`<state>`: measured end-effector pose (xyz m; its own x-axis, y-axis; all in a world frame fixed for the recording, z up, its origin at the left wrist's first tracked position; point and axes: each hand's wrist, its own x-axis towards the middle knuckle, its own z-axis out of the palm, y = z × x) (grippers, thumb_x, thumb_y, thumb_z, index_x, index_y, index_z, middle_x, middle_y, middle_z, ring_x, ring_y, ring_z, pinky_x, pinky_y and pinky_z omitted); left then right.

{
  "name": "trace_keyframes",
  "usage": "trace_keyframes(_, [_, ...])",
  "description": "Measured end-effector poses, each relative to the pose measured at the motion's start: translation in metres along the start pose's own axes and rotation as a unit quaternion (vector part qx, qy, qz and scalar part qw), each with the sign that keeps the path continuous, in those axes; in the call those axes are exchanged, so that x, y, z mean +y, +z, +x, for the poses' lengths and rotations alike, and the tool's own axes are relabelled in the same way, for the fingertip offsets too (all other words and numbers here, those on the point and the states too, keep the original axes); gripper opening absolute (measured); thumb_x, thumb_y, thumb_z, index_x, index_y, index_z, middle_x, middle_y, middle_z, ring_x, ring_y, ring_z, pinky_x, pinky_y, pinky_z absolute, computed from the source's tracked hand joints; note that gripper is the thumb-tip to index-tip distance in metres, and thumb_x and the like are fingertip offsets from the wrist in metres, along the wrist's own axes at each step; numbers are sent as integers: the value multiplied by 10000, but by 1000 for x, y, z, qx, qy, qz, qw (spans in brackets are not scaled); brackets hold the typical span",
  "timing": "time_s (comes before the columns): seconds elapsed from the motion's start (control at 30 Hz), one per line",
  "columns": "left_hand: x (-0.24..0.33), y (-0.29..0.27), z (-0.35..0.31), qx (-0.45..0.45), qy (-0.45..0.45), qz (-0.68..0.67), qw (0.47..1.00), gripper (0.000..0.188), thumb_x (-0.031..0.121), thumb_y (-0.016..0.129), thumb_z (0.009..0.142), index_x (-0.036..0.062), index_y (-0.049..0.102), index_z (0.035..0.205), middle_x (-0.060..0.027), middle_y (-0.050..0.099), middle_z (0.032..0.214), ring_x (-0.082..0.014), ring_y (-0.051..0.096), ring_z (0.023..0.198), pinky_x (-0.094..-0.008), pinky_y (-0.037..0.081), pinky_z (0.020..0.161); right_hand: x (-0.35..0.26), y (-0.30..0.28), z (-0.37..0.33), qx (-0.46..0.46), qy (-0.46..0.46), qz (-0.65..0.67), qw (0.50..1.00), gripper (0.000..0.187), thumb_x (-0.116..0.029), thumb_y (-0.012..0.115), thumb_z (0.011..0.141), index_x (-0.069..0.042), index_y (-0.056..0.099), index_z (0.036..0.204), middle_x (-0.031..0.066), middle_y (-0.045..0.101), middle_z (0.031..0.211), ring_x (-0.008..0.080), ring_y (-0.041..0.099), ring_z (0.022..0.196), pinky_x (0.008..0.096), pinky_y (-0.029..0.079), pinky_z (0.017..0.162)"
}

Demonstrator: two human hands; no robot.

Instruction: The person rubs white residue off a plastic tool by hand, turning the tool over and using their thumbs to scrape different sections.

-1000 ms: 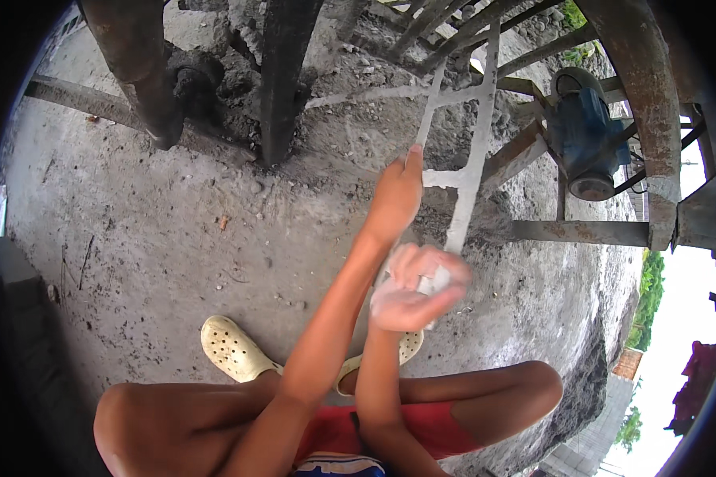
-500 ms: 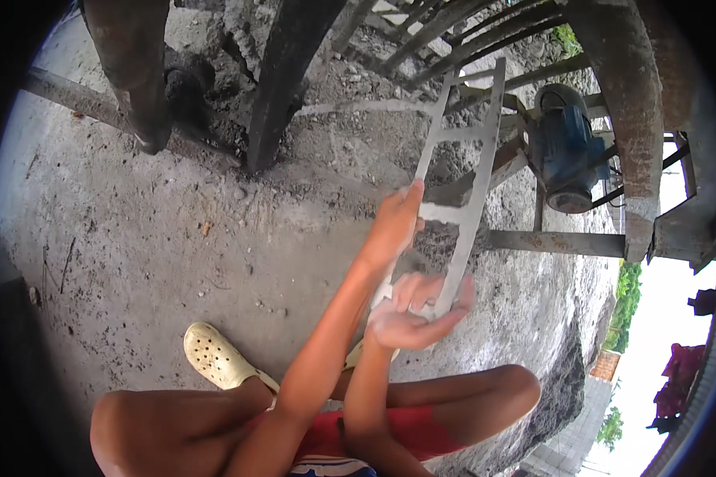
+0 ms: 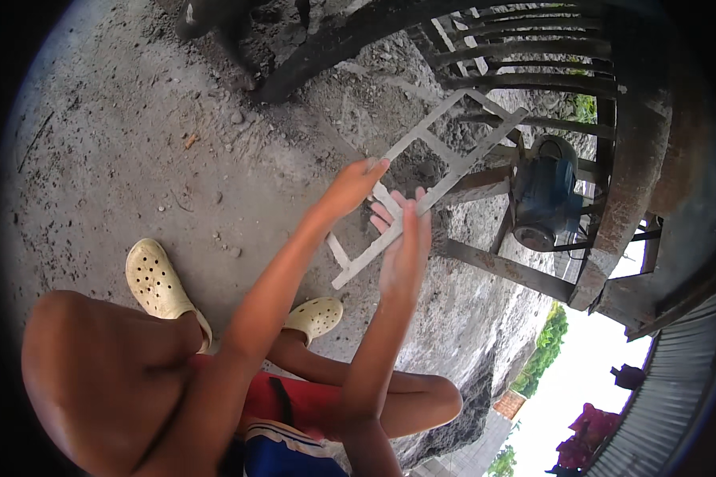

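Note:
A flat, pale grey ladder-shaped frame with two long rails and several crossbars is held out in front of me, tilted up to the right. My left hand grips its left rail, fingers closed round it. On the other rail, my right hand holds from the near side, the rail passing between its thumb and fingers, which are partly extended and slightly blurred. The frame's near end lies between my forearms; its far end points at the slatted metal structure. Whether the frame is wood or metal I cannot tell.
A blue motor sits on a rusty metal stand at the right. Dark metal legs rise at the top. Rough concrete ground with grit surrounds my cream clogs. A corrugated sheet shows at far right.
The frame has tilted further right, bringing its near end left. My right hand has moved up along its rail, and the left hand has shifted left. The view has turned as well.

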<state>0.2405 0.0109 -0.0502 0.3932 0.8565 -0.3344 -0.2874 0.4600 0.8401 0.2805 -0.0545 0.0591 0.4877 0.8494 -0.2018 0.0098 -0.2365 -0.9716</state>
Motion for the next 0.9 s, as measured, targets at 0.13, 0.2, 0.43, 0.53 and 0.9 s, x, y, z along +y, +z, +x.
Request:
trace_keyframes(0.13, [-40,24,-16,19,-14,-58,998,448,425,432,858,-3,563,829,-11,466,606,-85,407,594,-247,356,545,19,-8,-9,112,86,-34,989,284,-323,474,859,-42,485,823,38,459,708,78,424,492,218,360,421])
trace_keyframes(0.2, [-52,30,-23,13,-5,-92,996,445,428,421,864,5,543,798,-1,452,619,-83,396,611,-245,351,556,38,-12,-15,133,70,-72,986,296,-328,474,860,-61,453,734,8,422,651,58,376,463,205,304,392])
trace_keyframes(0.43, [-19,43,-42,-123,39,-104,986,460,488,338,873,96,431,652,38,395,618,-68,341,574,-232,302,511,49,-17,-51,225,-86,-168,956,357,-335,435,880,-70,434,641,-33,375,562,41,345,464,185,266,411])
trace_keyframes(0.53, [-17,56,-32,-100,71,-141,982,470,475,360,872,55,480,700,25,426,656,-77,367,621,-246,330,561,60,-19,-40,226,-211,-186,932,359,-326,410,887,-45,477,675,-20,411,557,75,409,504,214,315,448])
trace_keyframes(0.9, [-42,51,-10,-36,-43,-183,981,564,560,331,837,63,549,683,-30,517,654,-102,453,600,-238,334,588,43,-29,-22,175,-148,-291,929,303,-266,434,876,18,492,789,38,457,602,115,421,559,295,342,501])
